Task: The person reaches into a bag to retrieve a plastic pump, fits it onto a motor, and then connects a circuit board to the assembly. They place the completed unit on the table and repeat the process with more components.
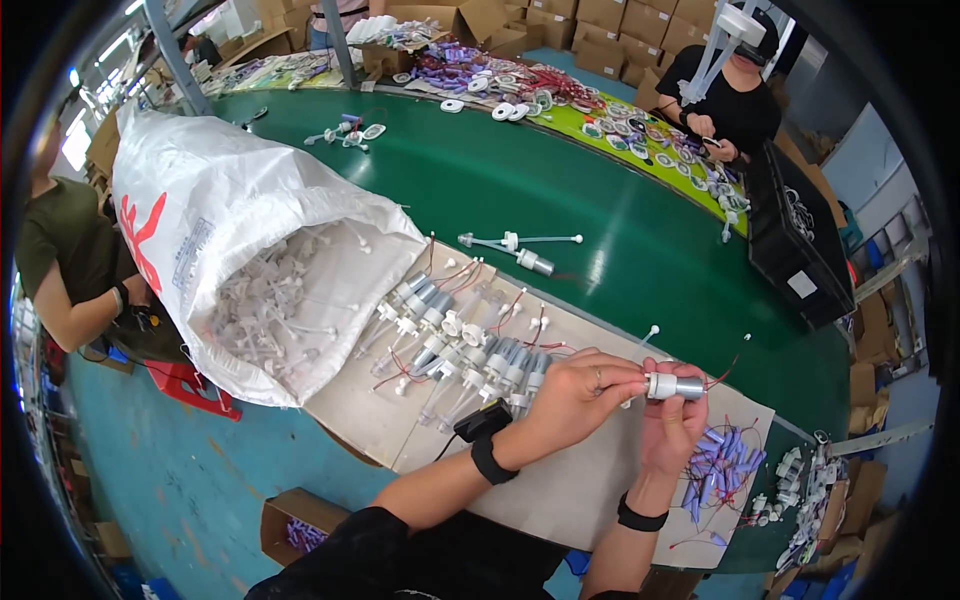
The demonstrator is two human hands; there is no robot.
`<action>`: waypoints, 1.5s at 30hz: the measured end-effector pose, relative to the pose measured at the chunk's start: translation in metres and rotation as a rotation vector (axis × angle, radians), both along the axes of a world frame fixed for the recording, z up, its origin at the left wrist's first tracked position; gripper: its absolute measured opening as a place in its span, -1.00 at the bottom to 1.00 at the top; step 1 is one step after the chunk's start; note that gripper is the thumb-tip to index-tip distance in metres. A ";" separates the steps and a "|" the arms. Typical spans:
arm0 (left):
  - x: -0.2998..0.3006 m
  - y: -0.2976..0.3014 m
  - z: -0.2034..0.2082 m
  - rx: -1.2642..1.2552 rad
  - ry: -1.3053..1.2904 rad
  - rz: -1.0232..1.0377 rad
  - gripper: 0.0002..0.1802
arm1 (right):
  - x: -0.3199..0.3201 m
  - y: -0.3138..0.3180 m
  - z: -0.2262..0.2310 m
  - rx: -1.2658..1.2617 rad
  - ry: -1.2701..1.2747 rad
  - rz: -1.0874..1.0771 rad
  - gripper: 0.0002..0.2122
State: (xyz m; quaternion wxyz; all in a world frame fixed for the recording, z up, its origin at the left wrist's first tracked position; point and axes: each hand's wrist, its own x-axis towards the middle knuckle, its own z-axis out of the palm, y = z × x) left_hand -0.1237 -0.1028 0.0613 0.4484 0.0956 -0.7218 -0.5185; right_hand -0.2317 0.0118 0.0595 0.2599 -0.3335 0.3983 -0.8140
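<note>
A small motor [680, 387] with a silver cylinder body and a white plastic end is held up above the right part of the worktop. My right hand [668, 432] grips it from below, fingers behind it and thumb in front. The pinched fingers of my left hand [585, 392] are at its white end; whether they hold a smaller part there is hidden. A thin red wire trails from the silver end. Left of my hands, several similar motors with white fittings [470, 345] and clear tubes lie in rows on the beige board [590, 480].
A large white sack [250, 170] of clear plastic parts lies open at left. Purple wired cells [725, 465] sit right of my hands. Beyond are a green conveyor belt [430, 170], loose tubes [515, 240], a black case [800, 240], and co-workers. A cardboard box [290, 510] stands below.
</note>
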 end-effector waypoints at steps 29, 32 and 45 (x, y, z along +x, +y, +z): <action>0.022 0.011 0.013 1.108 -0.145 -0.606 -0.47 | -0.026 0.026 0.004 -0.020 -0.119 0.239 -0.48; 0.025 0.014 0.014 1.057 -0.153 -0.607 -0.48 | -0.022 0.025 0.012 0.057 -0.145 0.240 -0.51; 0.017 0.039 -0.001 0.025 -0.354 -0.014 -0.52 | -0.016 0.019 0.011 0.282 -0.227 0.162 -0.46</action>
